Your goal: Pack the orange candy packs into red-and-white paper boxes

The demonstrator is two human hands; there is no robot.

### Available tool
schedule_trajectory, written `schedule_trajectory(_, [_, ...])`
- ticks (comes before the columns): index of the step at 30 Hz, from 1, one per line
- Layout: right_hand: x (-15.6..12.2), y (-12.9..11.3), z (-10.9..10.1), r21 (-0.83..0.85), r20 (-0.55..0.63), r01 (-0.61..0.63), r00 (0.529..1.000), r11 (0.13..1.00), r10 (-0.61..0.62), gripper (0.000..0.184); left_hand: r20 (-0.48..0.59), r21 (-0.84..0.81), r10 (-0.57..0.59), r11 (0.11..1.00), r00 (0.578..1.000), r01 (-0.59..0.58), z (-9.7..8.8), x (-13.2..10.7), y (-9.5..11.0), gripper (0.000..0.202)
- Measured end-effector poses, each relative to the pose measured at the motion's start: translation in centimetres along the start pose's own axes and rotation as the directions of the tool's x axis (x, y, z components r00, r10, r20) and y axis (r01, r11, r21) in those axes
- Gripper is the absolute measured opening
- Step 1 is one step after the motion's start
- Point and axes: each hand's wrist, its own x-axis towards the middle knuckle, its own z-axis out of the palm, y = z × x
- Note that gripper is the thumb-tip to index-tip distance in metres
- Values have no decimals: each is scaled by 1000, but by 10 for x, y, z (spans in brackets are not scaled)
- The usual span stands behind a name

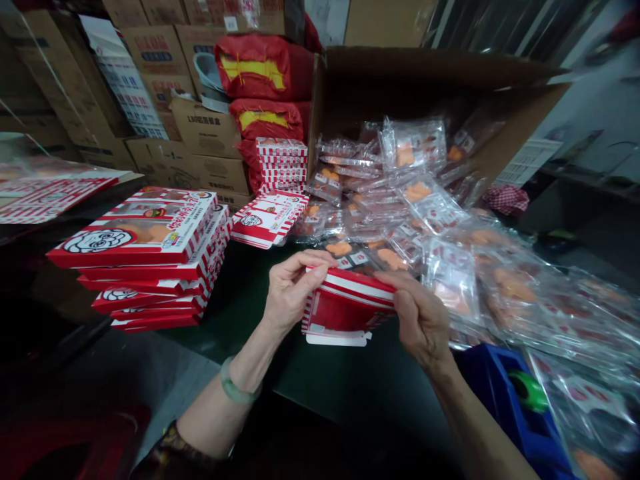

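Note:
Between my two hands is a red and white cardboard box [345,308], tilted above the dark green table [320,380]. A white flap sticks out at its near lower edge. My left hand [293,287] pinches the box's upper left corner between thumb and fingers. On the opposite side, my right hand [417,313] grips the upper right corner, its fingers partly hidden behind the box. Just beyond my hands lie clear plastic packets [393,257] with orange pieces inside. To the left stands a stack of filled boxes [135,233] with window fronts.
Flat red and white cartons [270,217] lie behind my left hand. A large open cardboard box [440,87] on its side spills many packets onto the table. At the right front sits a blue tape dispenser [515,407] with a green core. Brown cartons [207,130] and red bundles [270,70] are piled behind.

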Motion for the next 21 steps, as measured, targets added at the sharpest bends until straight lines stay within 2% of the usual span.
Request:
schedule_trajectory(2, [-5, 7, 0, -45, 8, 104, 995, 994, -104, 33, 7, 67, 84, 994, 996, -84, -2, -1, -4, 7])
schedule_trajectory(4, [-9, 13, 2, -48, -16, 140, 990, 989, -141, 35, 41, 168, 178, 969, 983, -182, -4, -4, -7, 5])
schedule_trajectory(8, [-9, 18, 10, 11, -62, 136, 989, 991, -135, 35, 154, 336, 384, 846, 910, -414, -8, -7, -10, 21])
schedule_trajectory(10, [-7, 15, 15, 10, -52, 101, 994, 995, -100, 36, 170, 371, 413, 814, 895, -446, -9, -7, -11, 26])
schedule_trajectory(12, [-11, 10, 14, -76, -49, 39, 998, 996, -43, 39, 159, 389, 397, 817, 904, -427, -8, -7, -13, 28])
schedule_trajectory(13, [-17, 6, 9, -150, -75, 0, 997, 989, -11, 42, 149, 390, 393, 820, 908, -419, -8, -6, -14, 28])
schedule_trajectory(15, [-42, -4, -9, -341, -212, -110, 976, 934, 37, 44, 134, 384, 397, 824, 908, -417, -7, -6, -15, 27])
schedule_trajectory(16, [-59, -10, -23, -437, -315, -192, 948, 879, 51, 40, 127, 378, 403, 825, 906, -420, -7, -6, -16, 28])
schedule_trajectory(18, [-99, -22, -59, -561, -535, -422, 841, 712, 77, 20, 114, 370, 412, 827, 904, -424, -7, -5, -18, 29])
schedule_trajectory(19, [-120, -27, -79, -572, -622, -542, 776, 616, 105, 14, 114, 367, 424, 823, 899, -434, -8, -4, -20, 30])
schedule_trajectory(21, [-154, -35, -116, -513, -722, -739, 647, 438, 246, 20, 106, 379, 473, 794, 875, -475, -9, 0, -25, 32])
